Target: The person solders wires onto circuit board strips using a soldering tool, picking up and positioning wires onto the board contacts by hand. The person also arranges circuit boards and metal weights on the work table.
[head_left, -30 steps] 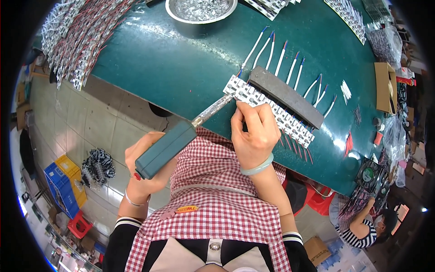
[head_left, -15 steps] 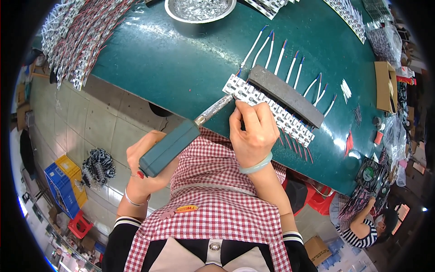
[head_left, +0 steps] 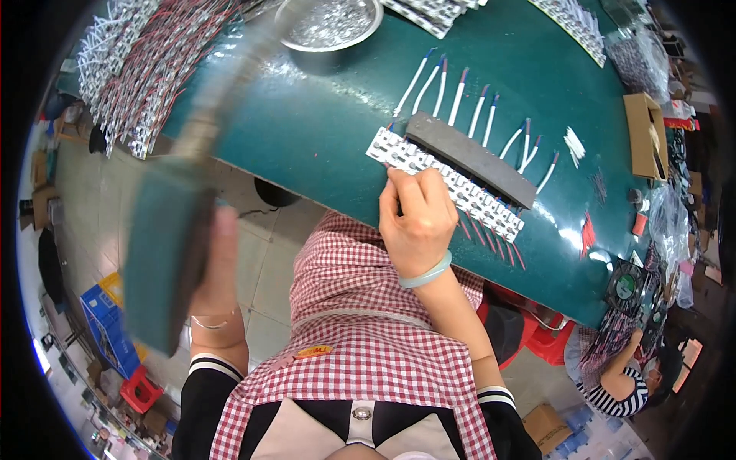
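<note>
My left hand (head_left: 218, 264), smeared by motion, grips the boxy green handle of a soldering iron (head_left: 170, 245). The blurred metal barrel points up toward the bowl, away from the boards. My right hand (head_left: 418, 222) is closed in a pinch at the near edge of a row of white circuit boards (head_left: 468, 195), near its left end. Whatever lies between those fingertips is hidden. A dark grey bar (head_left: 471, 159) rests along the far side of the boards. White cables (head_left: 458, 98) with coloured ends stick out beyond it, and short red wires (head_left: 491, 236) hang off the near edge.
A metal bowl (head_left: 330, 44) with silvery bits stands at the far edge of the green table (head_left: 307, 130). Bundles of wired boards (head_left: 146, 77) lie far left. Loose white tubes (head_left: 573, 146), red wires (head_left: 587, 234) and a cardboard box (head_left: 644, 138) are at right. Another person (head_left: 625, 387) sits lower right.
My left hand has swung the soldering iron left, its tip moving off the boards and up toward the bowl. My right hand keeps its pinch at the boards. The whole view has shifted slightly.
</note>
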Available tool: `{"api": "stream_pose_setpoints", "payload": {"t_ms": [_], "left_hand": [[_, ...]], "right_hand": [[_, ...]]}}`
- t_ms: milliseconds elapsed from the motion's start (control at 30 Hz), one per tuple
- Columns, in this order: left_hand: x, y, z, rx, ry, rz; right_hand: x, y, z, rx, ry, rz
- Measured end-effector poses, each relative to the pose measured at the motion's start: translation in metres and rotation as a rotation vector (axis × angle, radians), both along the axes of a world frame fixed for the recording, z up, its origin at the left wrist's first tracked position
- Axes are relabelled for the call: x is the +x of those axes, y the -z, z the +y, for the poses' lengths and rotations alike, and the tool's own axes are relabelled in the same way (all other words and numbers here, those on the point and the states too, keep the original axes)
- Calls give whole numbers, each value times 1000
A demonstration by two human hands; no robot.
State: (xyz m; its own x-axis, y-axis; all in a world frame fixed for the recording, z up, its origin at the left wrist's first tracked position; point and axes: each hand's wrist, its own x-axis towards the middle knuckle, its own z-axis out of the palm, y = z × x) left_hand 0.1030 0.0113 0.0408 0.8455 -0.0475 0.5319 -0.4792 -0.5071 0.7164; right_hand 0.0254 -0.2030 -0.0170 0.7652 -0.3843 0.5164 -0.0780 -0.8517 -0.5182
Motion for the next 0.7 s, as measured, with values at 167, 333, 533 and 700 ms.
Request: {"api": "stream_pose_setpoints", "payload": {"t_ms": [167, 333, 533, 700], "left_hand": [[49, -21, -37, -434, 140, 114], [47, 43, 19, -552, 167, 242], [18, 41, 22, -533, 98, 350], [-7, 35, 7, -494, 38, 385]], "right_hand": [[-18, -10, -6, 151, -22, -7], [-80, -47, -97, 212, 255, -3], [-140, -27, -256, -67, 579, 117], [-112, -17, -288, -442, 397, 176]]}}
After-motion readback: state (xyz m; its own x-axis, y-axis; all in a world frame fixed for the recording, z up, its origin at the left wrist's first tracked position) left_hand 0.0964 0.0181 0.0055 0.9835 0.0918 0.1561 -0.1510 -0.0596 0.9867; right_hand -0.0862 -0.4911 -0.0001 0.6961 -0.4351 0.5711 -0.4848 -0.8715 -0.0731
